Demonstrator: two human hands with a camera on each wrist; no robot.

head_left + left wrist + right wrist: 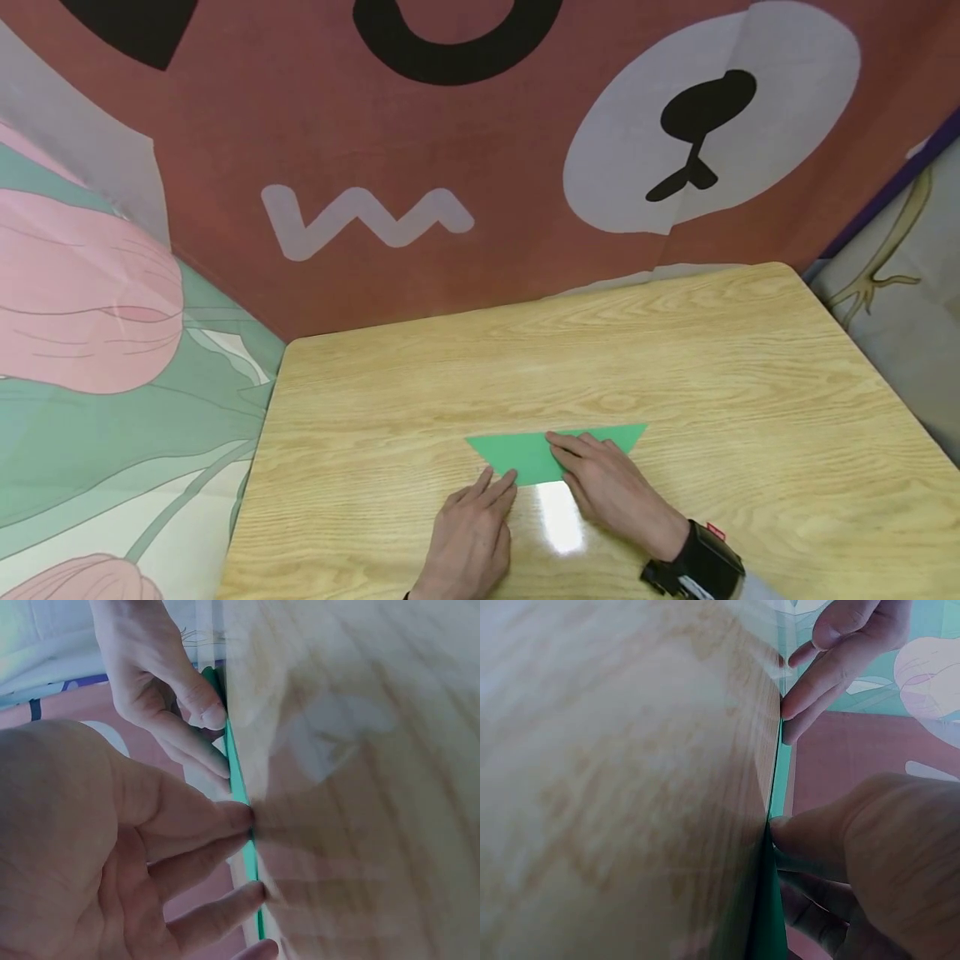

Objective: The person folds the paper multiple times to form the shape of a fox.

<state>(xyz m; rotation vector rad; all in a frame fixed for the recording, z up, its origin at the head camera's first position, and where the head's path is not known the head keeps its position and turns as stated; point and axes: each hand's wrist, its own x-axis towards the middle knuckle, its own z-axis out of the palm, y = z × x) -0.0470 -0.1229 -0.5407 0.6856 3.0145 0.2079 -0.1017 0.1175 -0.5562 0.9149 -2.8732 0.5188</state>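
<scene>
A sheet of green paper [521,457], flat on the table, shows as a long shape with pointed ends, its wide side away from me. My right hand [609,485] lies across its right half, fingers extended and pressing down; the palm hides part of the near edge. At the near left edge, the fingertips of my left hand [471,533] touch the paper, its fingers fairly straight. In the right wrist view the paper [769,926] stands slightly raised from the tabletop near the right thumb. From the left wrist the paper [237,769] appears edge-on as a thin strip.
The wood-grain table [390,392] has rounded far corners. Behind it hangs a reddish-brown cloth [517,167] with a cartoon face, and a floral cloth [90,292] hangs on the left. A black device [701,562] is strapped on the right wrist.
</scene>
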